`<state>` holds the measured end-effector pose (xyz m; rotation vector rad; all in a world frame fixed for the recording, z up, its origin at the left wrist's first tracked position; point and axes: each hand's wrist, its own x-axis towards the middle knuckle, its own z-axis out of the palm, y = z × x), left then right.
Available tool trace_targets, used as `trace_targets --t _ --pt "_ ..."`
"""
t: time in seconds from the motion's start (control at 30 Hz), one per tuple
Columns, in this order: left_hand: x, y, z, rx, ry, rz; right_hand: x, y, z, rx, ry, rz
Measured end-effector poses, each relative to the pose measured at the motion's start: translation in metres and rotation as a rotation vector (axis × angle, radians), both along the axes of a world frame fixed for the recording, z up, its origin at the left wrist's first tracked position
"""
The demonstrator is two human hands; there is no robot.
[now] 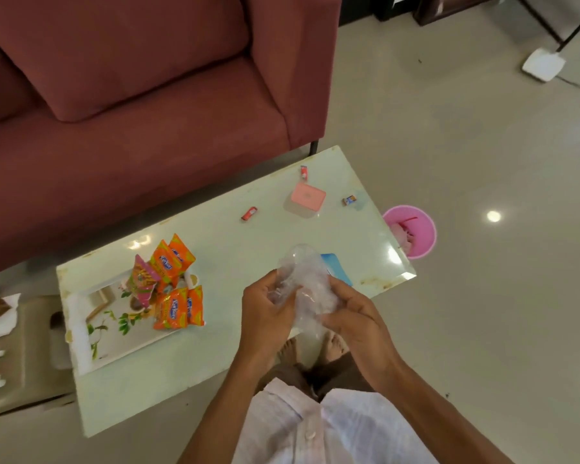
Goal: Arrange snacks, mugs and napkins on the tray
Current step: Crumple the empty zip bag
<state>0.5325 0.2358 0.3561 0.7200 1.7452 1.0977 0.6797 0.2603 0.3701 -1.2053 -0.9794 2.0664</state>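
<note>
A dark red sofa (pixel 141 105) runs along the far long edge of a pale, glossy low table (pixel 248 249), seen from above by a person standing at its near long edge.

At the left end of the table lies a white tray (pixel 128 343) printed with green leaves. Several orange snack packets (pixel 177 309) and one pink packet (pixel 143 281) are heaped on the tray's right side; some overhang its rim.

Above the near edge, towards the right end, both hands hold a crumpled clear plastic wrapper (pixel 307 279). The left hand (pixel 265 306) has its fingers curled round the wrapper's left side. The right hand (pixel 352 316) grips the lower right side, fingers bent inward. What the wrapper holds, if anything, cannot be told.

On the floor just past the right end stands a pink bucket (pixel 412 229).

Near the far right corner sits a clear box with a pink lid (pixel 307 197). A flat blue item (pixel 337 269) lies near the right end, partly hidden behind the wrapper.

Three small wrapped sweets lie well apart: one (pixel 304 171) by the far edge, one (pixel 349 200) just right of the box, one (pixel 249 213) left of it.
</note>
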Motion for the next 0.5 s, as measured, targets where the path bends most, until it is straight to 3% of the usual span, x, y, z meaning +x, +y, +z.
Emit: trace_targets --t 0.17,0.23,0.37,0.5 --pt "0.029 0.037 -0.036 -0.093 -0.047 0.055 0.035 0.029 -0.025 0.751 -0.766 0.279" --pt "0.046 0.051 -0.049 -0.145 -0.116 0.084 0.047 0.050 -0.034 0.675 -0.775 0.286" --pt "0.086 0.085 -0.070 -0.211 -0.354 0.085 0.077 0.094 -0.065 0.531 -0.585 0.145" --pt "0.136 0.140 -0.111 -0.182 -0.575 0.065 0.128 0.152 -0.119 0.531 -0.645 0.114"
